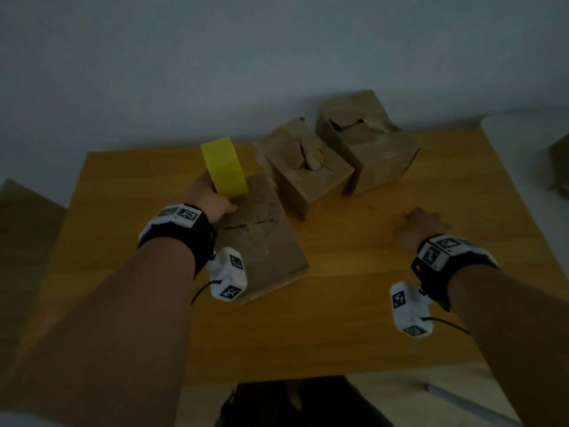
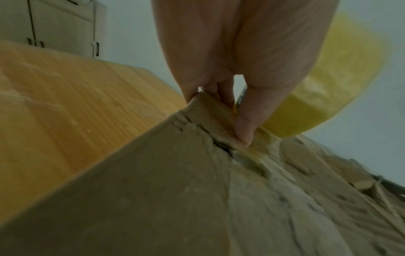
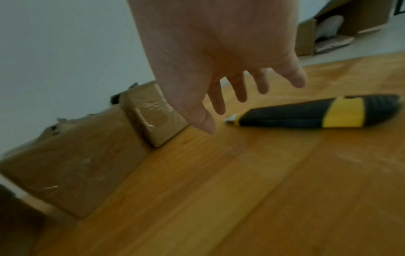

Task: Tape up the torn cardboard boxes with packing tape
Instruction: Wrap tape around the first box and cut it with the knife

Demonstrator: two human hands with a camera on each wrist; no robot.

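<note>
Three torn boxes [image 1: 304, 167]; one tape roll [image 1: 224, 167]; one knife [image 3: 317, 112].

boxes [image 1: 261, 235]: 3 | tape roll [image 1: 224, 166]: 1 | utility knife [image 3: 317, 112]: 1 | table [image 1: 338, 318]: 1

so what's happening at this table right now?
A person is mending torn cardboard boxes. The left hand holds a yellow tape roll on the near box, thumb pressing beside a tear. The right hand, fingers spread, hovers over the wooden table by a black-and-yellow utility knife, not touching it. Two more torn boxes wait behind.
</note>
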